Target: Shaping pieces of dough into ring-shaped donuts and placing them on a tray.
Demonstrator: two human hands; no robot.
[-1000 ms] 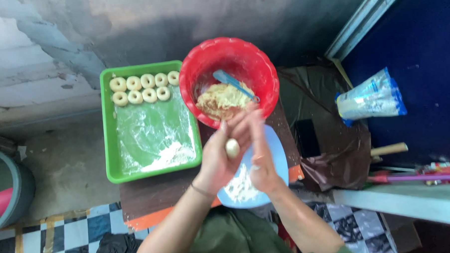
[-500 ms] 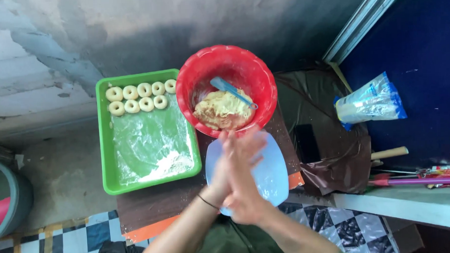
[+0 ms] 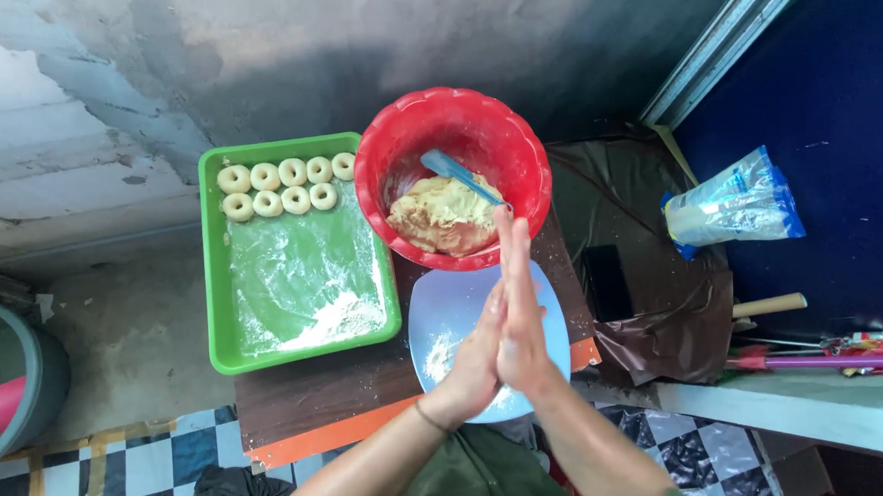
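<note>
The left hand point(image 3: 477, 359) and right hand point(image 3: 522, 318) press flat together, palm to palm, fingers straight; whether anything lies between them cannot be told. They hover over the floured pale blue plate point(image 3: 444, 316) at the table's point(image 3: 310, 404) front edge, just beside the red bowl point(image 3: 452, 116) of dough point(image 3: 440, 219).

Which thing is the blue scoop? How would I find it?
Start at the big round red plastic bowl beside the green plastic tray of ring-shaped dough pieces. Inside, a light blue plastic spatula leans on the lump of pale dough. It is the only blue, flat thing there.
</note>
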